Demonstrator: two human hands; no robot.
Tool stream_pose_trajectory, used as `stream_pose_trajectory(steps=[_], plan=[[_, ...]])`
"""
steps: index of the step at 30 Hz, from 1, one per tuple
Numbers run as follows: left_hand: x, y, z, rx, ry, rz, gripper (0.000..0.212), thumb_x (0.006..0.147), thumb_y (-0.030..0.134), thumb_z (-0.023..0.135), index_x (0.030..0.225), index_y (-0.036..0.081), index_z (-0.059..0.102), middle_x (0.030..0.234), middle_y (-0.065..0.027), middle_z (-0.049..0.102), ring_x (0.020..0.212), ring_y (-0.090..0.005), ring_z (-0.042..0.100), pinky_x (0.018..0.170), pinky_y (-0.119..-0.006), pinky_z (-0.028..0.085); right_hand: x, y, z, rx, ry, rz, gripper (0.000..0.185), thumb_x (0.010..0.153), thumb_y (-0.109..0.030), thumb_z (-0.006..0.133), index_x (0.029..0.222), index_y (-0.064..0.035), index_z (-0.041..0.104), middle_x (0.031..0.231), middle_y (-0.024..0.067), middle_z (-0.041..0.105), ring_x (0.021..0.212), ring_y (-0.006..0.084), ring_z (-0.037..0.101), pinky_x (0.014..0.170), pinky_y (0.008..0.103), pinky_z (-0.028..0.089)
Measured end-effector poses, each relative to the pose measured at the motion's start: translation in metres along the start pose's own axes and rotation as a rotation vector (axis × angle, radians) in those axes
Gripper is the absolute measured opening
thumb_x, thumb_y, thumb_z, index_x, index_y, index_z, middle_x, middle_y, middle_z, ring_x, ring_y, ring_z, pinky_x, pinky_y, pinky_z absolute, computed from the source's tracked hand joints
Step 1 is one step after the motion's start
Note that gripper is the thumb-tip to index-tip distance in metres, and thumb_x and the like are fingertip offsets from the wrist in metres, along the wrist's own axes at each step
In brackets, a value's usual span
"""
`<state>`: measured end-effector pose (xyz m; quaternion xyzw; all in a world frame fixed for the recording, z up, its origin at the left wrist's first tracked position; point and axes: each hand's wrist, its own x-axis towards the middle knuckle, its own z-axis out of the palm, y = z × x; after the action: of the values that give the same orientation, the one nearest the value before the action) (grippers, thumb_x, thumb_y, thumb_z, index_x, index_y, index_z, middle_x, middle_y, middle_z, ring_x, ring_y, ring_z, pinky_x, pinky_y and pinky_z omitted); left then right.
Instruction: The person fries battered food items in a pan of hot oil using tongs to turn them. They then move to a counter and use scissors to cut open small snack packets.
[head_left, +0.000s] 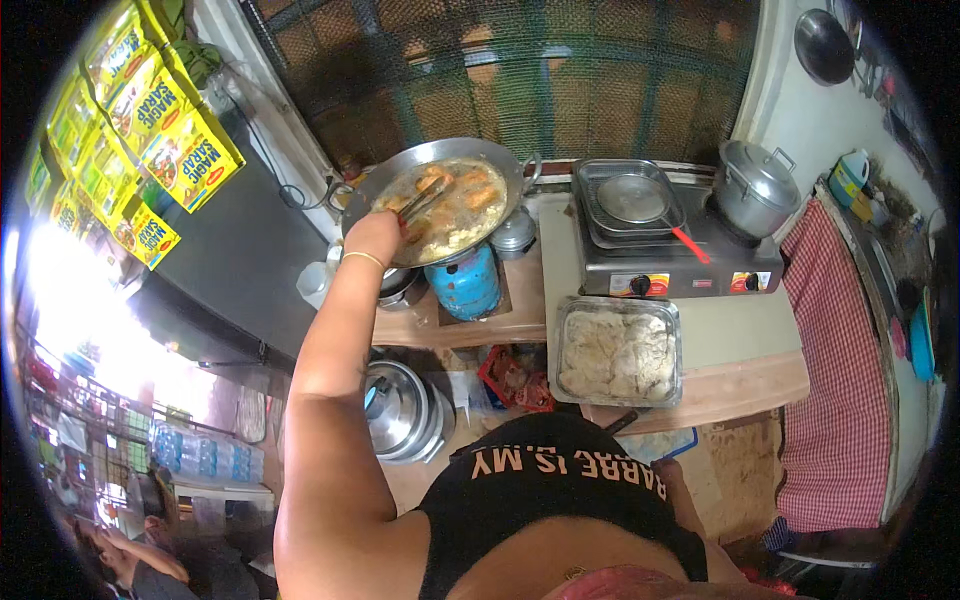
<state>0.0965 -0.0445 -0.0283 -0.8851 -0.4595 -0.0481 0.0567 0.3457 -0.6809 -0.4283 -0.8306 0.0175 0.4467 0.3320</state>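
Observation:
My left hand (375, 238) is closed around a pair of metal tongs (424, 201) and reaches over a large metal wok (459, 150). The tong tips are at a browned, battered piece of food (435, 178) in bubbling oil. Other golden fried pieces (480, 196) float around it, and pale crumbs (457, 238) gather at the near side. Below the wok stands a blue gas cylinder (465, 285). My right arm (681, 495) hangs beside my torso; its hand is mostly hidden by my body, so its grip does not show.
A clear tub (553, 375) of flour-coated pieces sits at the counter's front edge. Behind it, a two-burner stove (682, 279) carries a red-handled strainer (634, 199) and a lidded pot (759, 187). Seasoning packets (187, 161) hang at left. Another person (142, 562) is at lower left.

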Motion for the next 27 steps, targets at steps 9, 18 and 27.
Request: stream_pose_trajectory(steps=[9, 18, 27], plan=[[-0.013, 0.016, -0.021, -0.016, -0.153, 0.053, 0.039, 0.09, 0.04, 0.068, 0.1, 0.002, 0.074, 0.099, -0.0231, 0.072, 0.096, -0.0387, 0.07, 0.086, -0.047, 0.054, -0.014, -0.002, -0.002, -0.139, -0.001, 0.139, 0.016, 0.099, -0.024, 0.06, 0.109, -0.0116, 0.062, 0.091, 0.0115, 0.067, 0.062, 0.023, 0.063, 0.047, 0.0399, 0.048], [-0.045, 0.043, -0.033, 0.02, -0.076, 0.104, 0.034, 0.092, 0.035, 0.066, 0.099, 0.003, 0.073, 0.098, -0.0228, 0.072, 0.093, -0.0389, 0.07, 0.083, -0.048, 0.055, 0.026, 0.052, -0.01, 0.0, -0.032, -0.061, 0.02, 0.091, -0.023, 0.068, 0.103, -0.0079, 0.06, 0.079, 0.0103, 0.062, 0.06, 0.024, 0.061, 0.045, 0.0385, 0.046], [-0.07, 0.063, -0.023, 0.118, -0.017, 0.149, 0.024, 0.092, 0.015, 0.053, 0.099, 0.005, 0.074, 0.098, -0.0211, 0.073, 0.092, -0.038, 0.072, 0.08, -0.048, 0.058, 0.063, 0.076, -0.024, -0.881, -0.088, -0.621, 0.026, 0.087, -0.023, 0.073, 0.105, -0.0077, 0.062, 0.081, 0.0076, 0.062, 0.065, 0.0256, 0.062, 0.05, 0.0416, 0.046]])
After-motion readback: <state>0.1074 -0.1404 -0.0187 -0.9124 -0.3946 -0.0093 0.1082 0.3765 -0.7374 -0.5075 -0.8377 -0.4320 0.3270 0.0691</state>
